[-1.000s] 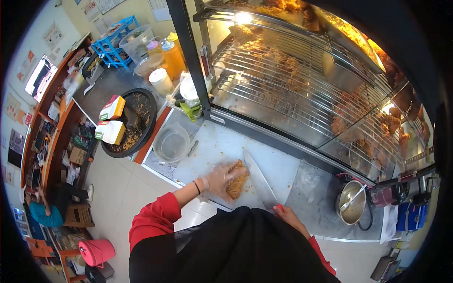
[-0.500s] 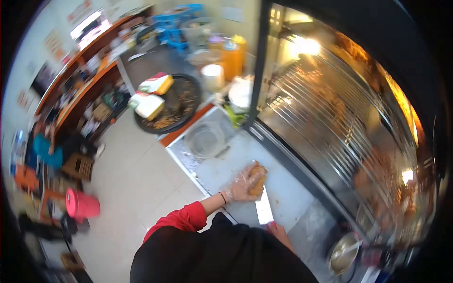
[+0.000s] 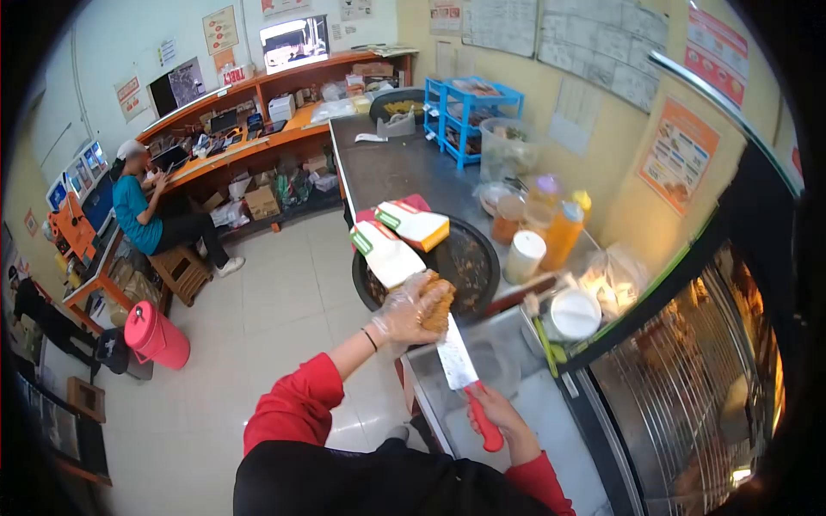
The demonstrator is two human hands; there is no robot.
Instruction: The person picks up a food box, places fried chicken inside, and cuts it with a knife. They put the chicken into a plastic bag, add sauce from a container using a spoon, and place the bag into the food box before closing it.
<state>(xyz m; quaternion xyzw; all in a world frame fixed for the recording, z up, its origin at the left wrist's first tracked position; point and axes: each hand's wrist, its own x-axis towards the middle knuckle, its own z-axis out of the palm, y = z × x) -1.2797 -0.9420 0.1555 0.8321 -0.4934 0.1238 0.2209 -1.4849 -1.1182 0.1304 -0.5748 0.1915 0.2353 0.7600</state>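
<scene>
My left hand (image 3: 403, 316), in a clear plastic glove, is closed over a piece of fried chicken (image 3: 440, 303). The wide blade of a cleaver (image 3: 456, 359) reaches up to the chicken's lower edge. Its red handle is gripped in my right hand (image 3: 503, 411), lower right. Just beyond the chicken, two white paper food boxes (image 3: 391, 258) with yellow and green trim lie on a round black tray (image 3: 482, 267) scattered with brown bits. The chicken overlaps the tray's near edge and the lower end of the nearer box. Beneath the cleaver is the worktop with a white cutting board (image 3: 551, 408).
A glass-fronted warming cabinet (image 3: 680, 378) with wire racks stands to the right. Sauce bottles (image 3: 564, 236), a white jar (image 3: 525, 256) and a blue rack (image 3: 473, 120) line the back. A person (image 3: 142, 206) sits at the left counter, near a pink bucket (image 3: 157, 335).
Both hands have lifted the chicken and cleaver off the cutting board and carried them forward to the black tray. The view has turned left and up.
</scene>
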